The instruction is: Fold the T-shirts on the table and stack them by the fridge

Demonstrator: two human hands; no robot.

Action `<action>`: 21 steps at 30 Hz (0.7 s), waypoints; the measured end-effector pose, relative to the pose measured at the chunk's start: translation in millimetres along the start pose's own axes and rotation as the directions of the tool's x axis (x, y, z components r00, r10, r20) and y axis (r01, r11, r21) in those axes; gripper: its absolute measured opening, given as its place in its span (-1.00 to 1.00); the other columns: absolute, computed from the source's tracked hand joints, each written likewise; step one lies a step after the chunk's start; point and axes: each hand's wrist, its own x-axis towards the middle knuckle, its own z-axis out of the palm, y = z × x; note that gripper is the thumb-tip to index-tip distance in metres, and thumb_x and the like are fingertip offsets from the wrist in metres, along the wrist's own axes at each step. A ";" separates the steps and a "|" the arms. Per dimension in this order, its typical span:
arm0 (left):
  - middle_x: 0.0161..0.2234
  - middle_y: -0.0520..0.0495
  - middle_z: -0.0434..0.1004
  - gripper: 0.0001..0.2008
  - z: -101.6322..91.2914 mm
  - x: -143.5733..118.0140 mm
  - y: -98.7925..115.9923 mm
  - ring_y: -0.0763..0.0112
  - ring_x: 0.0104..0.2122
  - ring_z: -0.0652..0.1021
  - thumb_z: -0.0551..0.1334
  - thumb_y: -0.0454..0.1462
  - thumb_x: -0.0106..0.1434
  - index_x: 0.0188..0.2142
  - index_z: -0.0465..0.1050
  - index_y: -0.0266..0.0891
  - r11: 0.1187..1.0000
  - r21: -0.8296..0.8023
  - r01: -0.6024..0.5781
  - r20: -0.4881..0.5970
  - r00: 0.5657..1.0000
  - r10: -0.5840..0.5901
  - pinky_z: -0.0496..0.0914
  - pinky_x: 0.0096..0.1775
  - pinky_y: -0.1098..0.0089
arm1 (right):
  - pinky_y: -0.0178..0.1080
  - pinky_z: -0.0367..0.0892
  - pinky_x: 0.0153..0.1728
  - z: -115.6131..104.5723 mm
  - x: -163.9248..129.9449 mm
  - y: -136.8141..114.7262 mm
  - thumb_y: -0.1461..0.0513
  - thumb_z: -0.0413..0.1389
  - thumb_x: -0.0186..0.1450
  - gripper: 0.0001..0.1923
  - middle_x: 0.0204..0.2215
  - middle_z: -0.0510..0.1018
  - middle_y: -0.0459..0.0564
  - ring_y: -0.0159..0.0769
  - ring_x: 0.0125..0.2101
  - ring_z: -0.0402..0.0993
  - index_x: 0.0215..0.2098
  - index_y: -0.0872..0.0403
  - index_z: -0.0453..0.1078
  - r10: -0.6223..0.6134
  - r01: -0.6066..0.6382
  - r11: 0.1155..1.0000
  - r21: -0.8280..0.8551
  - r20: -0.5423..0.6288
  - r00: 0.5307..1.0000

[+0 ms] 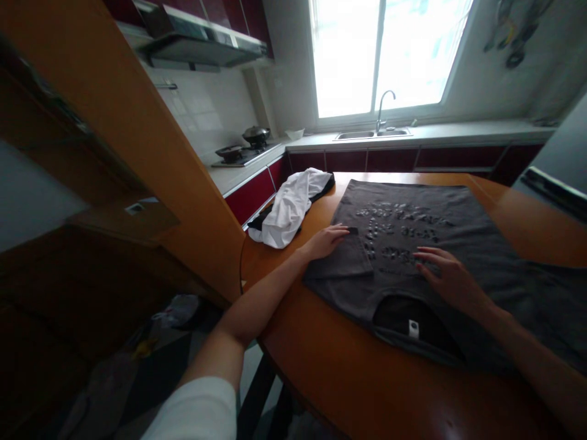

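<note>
A dark grey T-shirt with raised dark lettering lies spread on the wooden table. Its neck opening, with a small white label inside, faces me. On the left the sleeve is folded inward over the body; the right one stretches out toward the table's right side. My left hand rests at the folded sleeve's edge, fingers stretched out and close together. Over the lettering, my right hand is open with its fingers apart, holding nothing.
A white and black cloth bundle lies at the table's far left edge. Beyond the table are a stove with pans and a counter with a sink. An orange wooden frame stands close on my left.
</note>
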 end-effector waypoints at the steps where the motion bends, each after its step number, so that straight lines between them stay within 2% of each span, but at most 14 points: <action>1: 0.25 -0.24 0.41 -0.64 3.9 0.6 2.7 0.16 0.29 0.36 0.14 -0.25 0.43 0.17 0.45 -0.24 0.999 0.038 0.000 0.038 0.999 -0.002 0.22 0.30 0.11 | 0.12 0.37 0.13 -0.4 0.5 -3.6 0.09 0.06 0.37 -0.68 0.02 0.57 0.16 0.03 0.05 0.49 -0.07 0.04 0.55 -0.022 0.022 1.000 0.013 -0.002 1.000; 4: 0.29 -0.21 0.34 -0.59 11.5 1.9 9.2 0.13 0.31 0.32 0.17 -0.16 0.45 0.24 0.38 -0.18 0.990 0.142 0.025 0.134 0.990 -0.044 0.14 0.33 0.03 | 0.07 0.41 0.07 -1.2 5.0 -20.5 0.16 0.05 0.40 -0.74 -0.03 0.59 0.11 -0.03 -0.01 0.51 -0.10 0.01 0.56 -0.086 0.084 0.996 0.040 0.032 0.996; 7: 0.31 -0.20 0.32 -0.57 12.5 2.4 11.9 0.10 0.32 0.31 0.16 -0.13 0.45 0.26 0.36 -0.14 0.983 0.179 0.034 0.173 0.983 -0.066 0.12 0.32 -0.03 | 0.00 0.44 0.01 2.1 14.2 -43.4 0.24 0.04 0.40 -0.77 -0.08 0.60 0.08 -0.09 -0.05 0.51 -0.11 0.00 0.55 -0.169 0.163 0.985 0.054 0.142 0.975; 12: 0.24 -0.20 0.41 -0.62 5.9 3.4 9.4 0.17 0.26 0.39 0.14 -0.15 0.46 0.20 0.43 -0.18 0.990 0.142 0.004 0.078 0.997 -0.015 0.25 0.27 0.14 | -0.07 0.40 0.02 20.4 32.8 -75.9 0.28 0.12 0.38 -0.80 -0.09 0.57 0.05 -0.12 -0.06 0.45 -0.07 0.01 0.54 -0.324 0.329 0.943 0.049 0.363 0.874; 15: 0.22 -0.20 0.43 -0.63 3.6 2.4 5.9 0.19 0.25 0.40 0.13 -0.18 0.46 0.19 0.44 -0.18 0.988 0.149 0.029 0.058 0.998 -0.038 0.24 0.28 0.14 | -0.10 0.38 -0.01 32.6 41.4 -85.9 0.30 0.18 0.34 -0.80 -0.10 0.56 0.04 -0.12 -0.07 0.43 -0.08 0.02 0.53 -0.364 0.419 0.908 -0.026 0.449 0.816; 18: 0.27 -0.22 0.38 -0.59 4.2 0.4 3.3 0.13 0.30 0.34 0.16 -0.16 0.45 0.23 0.40 -0.19 0.984 0.172 0.046 0.103 0.993 -0.064 0.17 0.32 0.07 | -0.12 0.35 -0.10 36.7 49.6 -90.3 0.32 0.17 0.35 -0.88 -0.16 0.56 0.03 -0.12 -0.11 0.42 -0.19 0.03 0.53 -0.395 0.511 0.848 -0.140 0.477 0.785; 21: 0.30 -0.24 0.33 -0.57 5.1 0.2 4.1 0.10 0.33 0.29 0.18 -0.13 0.44 0.24 0.40 -0.20 0.982 0.178 0.056 0.124 0.989 -0.079 0.14 0.33 0.03 | -0.13 0.31 -0.13 29.2 59.8 -92.5 0.33 0.10 0.40 -0.87 -0.18 0.56 0.04 -0.12 -0.14 0.42 -0.20 0.04 0.50 -0.453 0.571 0.790 -0.225 0.414 0.790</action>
